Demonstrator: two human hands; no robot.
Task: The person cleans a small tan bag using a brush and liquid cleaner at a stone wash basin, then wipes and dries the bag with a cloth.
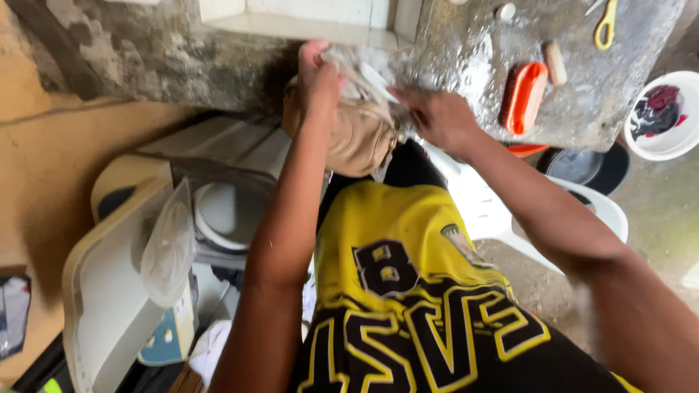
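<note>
I see both hands working a wet tan garment [358, 135] at the near edge of the grey concrete slab [466, 51]. My left hand [318, 76] is closed around the top of the bundle, fingers curled tight over the cloth. My right hand [439, 116] is partly closed on the pale, soapy end of the same garment, just right of the left hand; its fingertips are blurred, so I cannot tell how firm that hold is. The garment hangs half off the slab's edge, over my lap.

My guess is the main risk is the cloth sliding off that edge, since much of its weight already hangs below the slab and the surface looks wet. A wide sweep of my right arm could also knock the orange scrub brush [523, 97], which lies on the slab well right of the garment, or the small bar [555, 62] just beyond it. The yellow-handled scissors [604, 25] sit farther back on the slab.

Room is tight: a white washing machine [145, 240] with its lid up crowds the space left of the slab's edge, a white plastic chair [510, 211] sits below it on the right, and a white basin [666, 116] stands past the slab's right corner
</note>
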